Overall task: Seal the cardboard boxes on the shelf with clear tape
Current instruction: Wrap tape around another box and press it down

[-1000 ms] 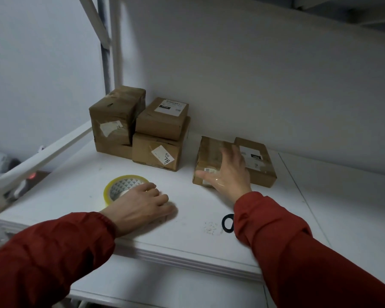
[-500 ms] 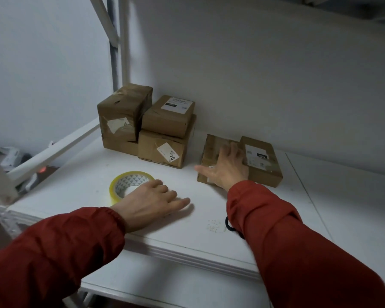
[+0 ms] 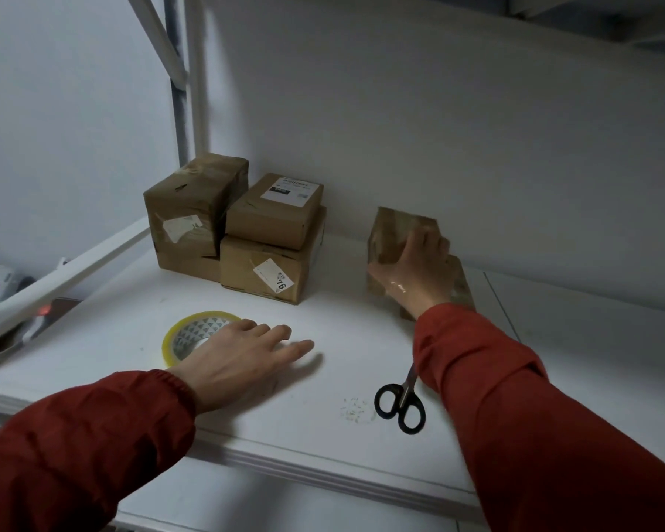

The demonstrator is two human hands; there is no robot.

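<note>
Tape roll [image 3: 192, 337] is our landmark here: it lies flat on the white shelf [image 3: 323, 447], and everything else we place from it. Our left hand [image 3: 239, 362] rests palm down over its near right edge, fingers [image 3: 296, 345] spread and pointing right, the grip apart and closed on nothing. Well to the right of the roll and farther back, our right hand [image 3: 415, 274] has its grip clamped on a small cardboard box [image 3: 396, 232], tilted up on edge with its long axis running toward the back wall; a second box [image 3: 462, 286] sits just behind that hand, mostly hidden. Behind the roll stands the stack of three boxes [image 3: 262, 240]. Black-handled scissors [image 3: 402, 403] lie to the roll's right, near the front, partly under our right sleeve. We judge the left hand far nearer the tape, so it should lift the roll and carry it rightward to the held box.
</note>
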